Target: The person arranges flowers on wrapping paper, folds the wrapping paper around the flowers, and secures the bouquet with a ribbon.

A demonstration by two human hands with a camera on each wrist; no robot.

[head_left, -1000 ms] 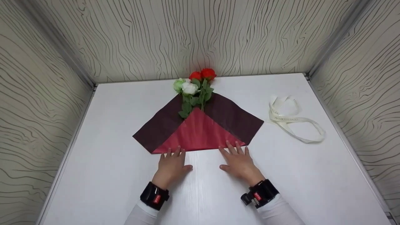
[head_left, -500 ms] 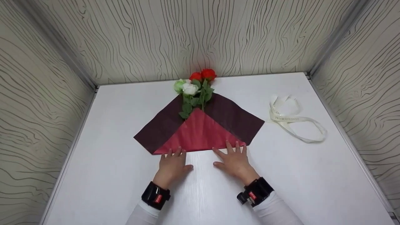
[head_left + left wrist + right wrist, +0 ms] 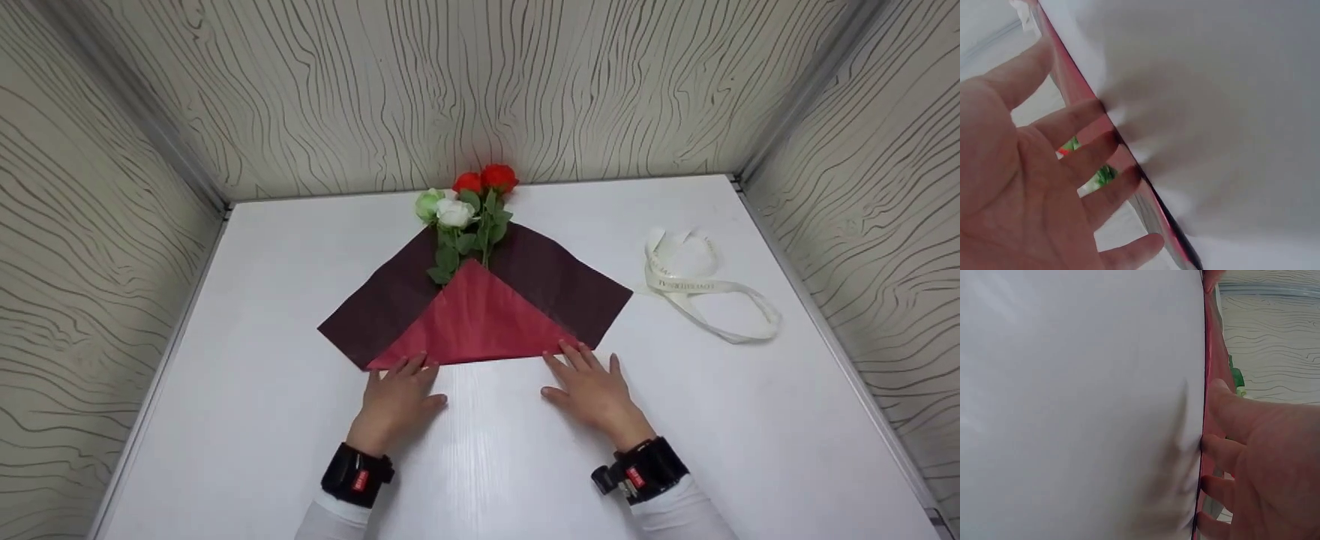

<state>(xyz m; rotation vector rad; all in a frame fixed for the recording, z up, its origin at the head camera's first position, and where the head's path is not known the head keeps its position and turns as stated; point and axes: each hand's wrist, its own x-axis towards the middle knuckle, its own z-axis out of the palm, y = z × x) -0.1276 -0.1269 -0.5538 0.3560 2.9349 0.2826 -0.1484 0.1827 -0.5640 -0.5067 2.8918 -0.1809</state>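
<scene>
Lies flat as wrapping paper [image 3: 480,304], dark maroon, its crimson face folded up into a triangle pointing to 12 o'clock. Creases straight along 6, spreads maroon corners just under 9 and at 3. Bears roses [image 3: 455,213] at 12: red at the cluster's 12 and 1, white at 7, pale green at 9, leafy stems [image 3: 486,236] running behind the crimson tip.

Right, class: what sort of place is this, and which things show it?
Probably a work booth for recording handwork: a white table, wood-grain-patterned panels on three sides, and black wrist cameras on both arms.
</scene>
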